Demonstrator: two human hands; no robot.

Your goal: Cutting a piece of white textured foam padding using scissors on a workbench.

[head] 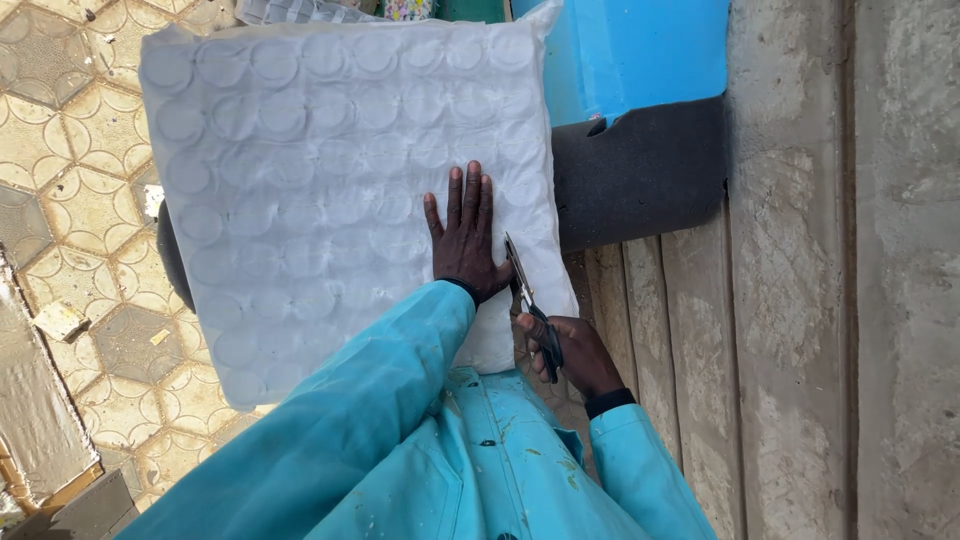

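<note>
I see the white quilted sheet [330, 190], stamped all over with circles, lying spread out in front of me, and my left hand [463, 240] rests flat on its lower right part, fingers [472, 195] straight and slightly apart, pressing down and gripping nothing. Just right of those fingers, at the sheet's right edge, my right hand [570, 355] has its fingers curled tight through the dark handles of the scissors [527, 300], blades pointing up along the edge and close beside the base of my left thumb. My worry is that closeness: I judge that if the blades run forward while the left hand stays put, they could nick it, and if the pressing hand eases off, the soft sheet could bunch or slide and the cut could wander from the edge. Beyond my fingertips, past the sheet's far right corner, stands a blue container [640, 50] with a dark grey block [640, 175] beneath it; I cannot tell what it holds. Right of the scissors run worn wooden boards [800, 330]; left of the sheet lies a patterned tile floor [70, 150] with a small scrap [60, 320] on it.
</note>
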